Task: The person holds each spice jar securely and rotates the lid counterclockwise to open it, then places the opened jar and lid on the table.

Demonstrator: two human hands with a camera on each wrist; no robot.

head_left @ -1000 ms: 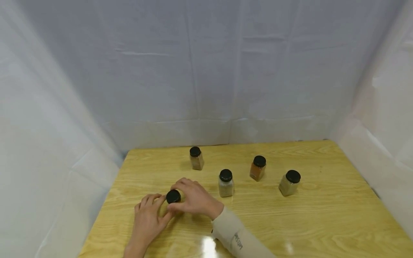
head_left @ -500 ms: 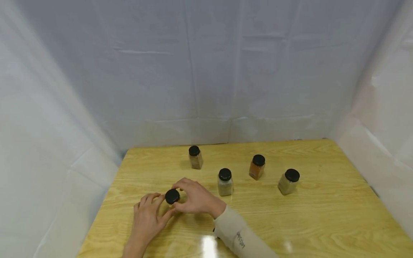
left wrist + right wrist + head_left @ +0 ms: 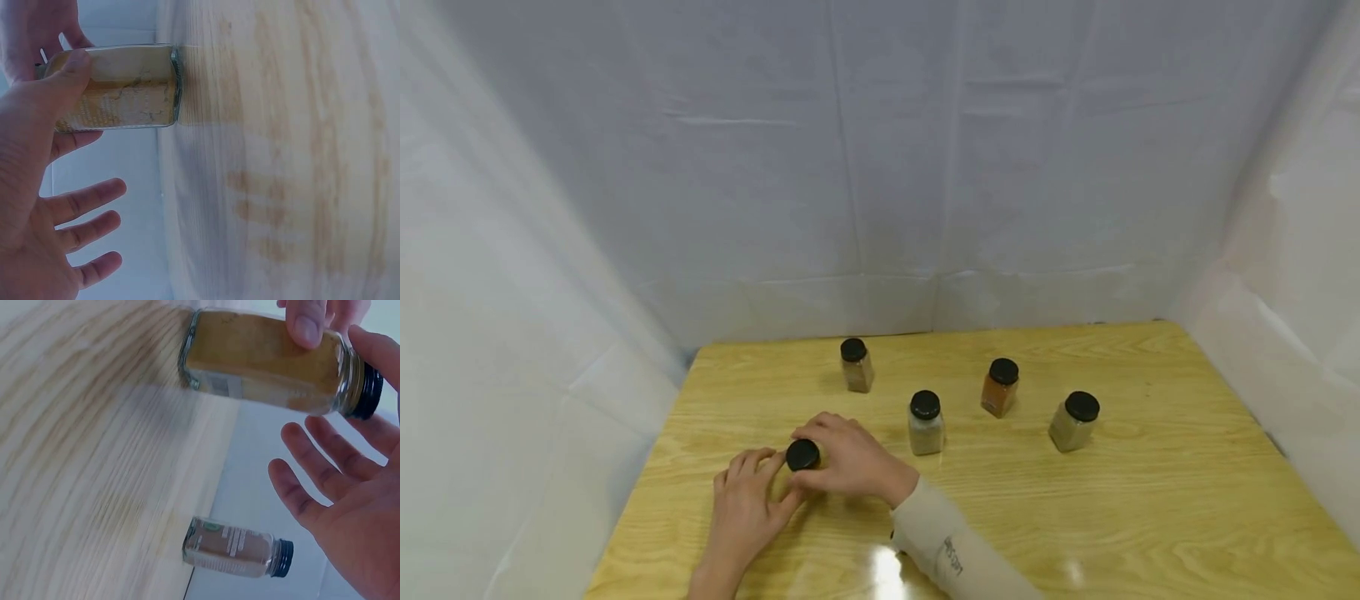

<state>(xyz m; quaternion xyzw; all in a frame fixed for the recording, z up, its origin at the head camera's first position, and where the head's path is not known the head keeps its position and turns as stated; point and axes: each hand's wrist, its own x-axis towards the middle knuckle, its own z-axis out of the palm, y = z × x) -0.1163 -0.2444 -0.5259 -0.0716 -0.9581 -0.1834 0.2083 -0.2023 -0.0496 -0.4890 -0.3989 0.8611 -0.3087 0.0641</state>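
Observation:
A square glass spice jar (image 3: 131,94) of yellow-brown powder stands upright on the table under both hands. My left hand (image 3: 745,508) pinches its body between thumb and index finger, the other fingers spread apart, as the left wrist view shows. The jar's black lid (image 3: 802,455) is on, and my right hand (image 3: 853,462) holds it between thumb and index finger from the right side. In the right wrist view the remaining fingers (image 3: 328,465) of that hand stay loosely bent, off the glass. In the head view the hands hide most of the jar's body.
Several black-lidded spice jars stand around: a tan one (image 3: 857,375) at the back left, a pale grey one (image 3: 926,433) right of my right hand, an orange-red one (image 3: 998,396) behind, and a beige-green one (image 3: 1070,429) farther right. White sheeting (image 3: 895,167) borders the wooden table (image 3: 1135,517).
My right hand's thumb and fingers slid back off the lid's edge, then came forward round it again. The left hand keeps its hold; the jar stays in place.

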